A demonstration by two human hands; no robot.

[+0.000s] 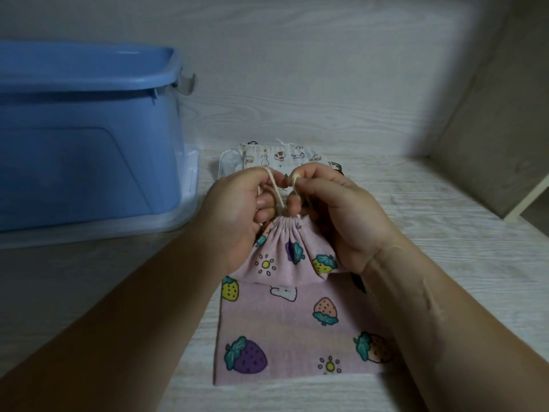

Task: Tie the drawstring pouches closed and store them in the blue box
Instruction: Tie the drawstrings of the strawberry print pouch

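A pink strawberry-print pouch [285, 257] lies in front of me with its mouth gathered tight. It rests on a second, flat pink strawberry pouch [285, 331]. My left hand [237, 212] and my right hand [335, 215] each pinch a strand of the cream drawstring [277, 193] just above the gathered mouth, the strands crossing between my fingers. Behind my hands lies a white cat-print pouch [282, 156]. The blue box [86, 138] stands at the left, apart from the pouches.
The box sits on a clear plastic lid [98, 233] on the pale wood-grain surface [445, 233]. A grey latch [188, 84] sticks out from the box's right rim. A wooden side wall [487, 144] rises at the right.
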